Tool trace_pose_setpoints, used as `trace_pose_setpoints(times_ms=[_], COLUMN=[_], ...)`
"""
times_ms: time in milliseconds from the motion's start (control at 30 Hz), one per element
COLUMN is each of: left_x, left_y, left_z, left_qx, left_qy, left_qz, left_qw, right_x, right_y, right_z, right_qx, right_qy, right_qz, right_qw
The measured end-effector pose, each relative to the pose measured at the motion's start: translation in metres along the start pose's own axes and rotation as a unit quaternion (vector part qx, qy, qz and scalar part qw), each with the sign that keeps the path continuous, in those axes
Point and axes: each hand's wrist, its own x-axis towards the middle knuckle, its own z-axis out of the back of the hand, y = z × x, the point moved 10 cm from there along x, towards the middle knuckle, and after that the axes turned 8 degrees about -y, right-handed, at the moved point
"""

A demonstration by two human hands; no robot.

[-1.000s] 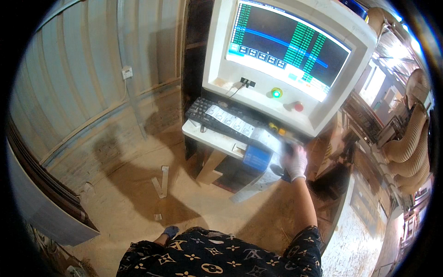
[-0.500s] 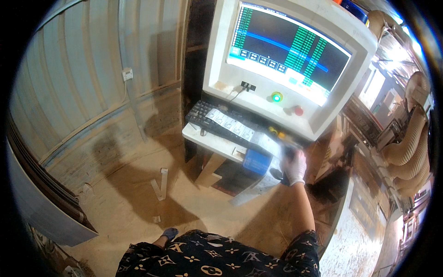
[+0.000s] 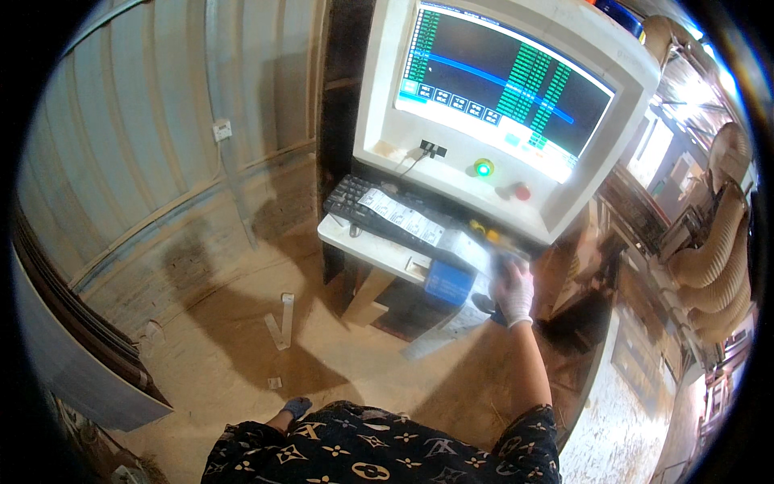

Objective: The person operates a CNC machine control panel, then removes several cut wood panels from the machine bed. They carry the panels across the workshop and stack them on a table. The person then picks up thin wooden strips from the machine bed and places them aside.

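Observation:
In a pale glove, my right hand [image 3: 513, 292] lies over a dark computer mouse, mostly hidden beneath it, at the right end of the keyboard shelf [image 3: 375, 251]. Paper labels [image 3: 401, 216] lie along the black keyboard [image 3: 348, 196]. Close to my right hand, a blue box-like object [image 3: 448, 282] sits at the shelf's front edge. A lit monitor [image 3: 500, 81] above the shelf shows a list with one row highlighted in blue. My left hand [image 3: 298, 406], in a greyish glove, hangs low beside my patterned clothing, away from the shelf; its fingers are too small to make out.
Below the monitor are a green-lit button [image 3: 484, 168] and a red button [image 3: 522, 193]. Narrow board offcuts [image 3: 285, 321] lie on the dusty floor. Stacked panels [image 3: 89, 347] stand at left. Ribbed hoses [image 3: 709, 266] and a pale worktop [image 3: 617, 387] are at right.
The pointer on the screen has moved up and to the left. My right hand has shifted slightly on the mouse; my left hand stays low at my side.

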Motion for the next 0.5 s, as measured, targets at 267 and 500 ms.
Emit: trace_pose_setpoints(times_ms=[267, 500], left_x=[0.0, 0.007], left_y=[-0.015, -0.004], left_z=[0.003, -0.001], left_qx=[-0.013, 0.044], left_qy=[-0.004, -0.009], left_qz=[0.005, -0.052], left_qw=[1.0, 0.998], right_x=[-0.002, 0.0], right_y=[-0.011, -0.008], right_z=[-0.006, -0.011], right_qx=[0.005, -0.002], right_qy=[0.01, 0.02], right_qz=[-0.002, -0.007], right_qw=[1.0, 1.0])
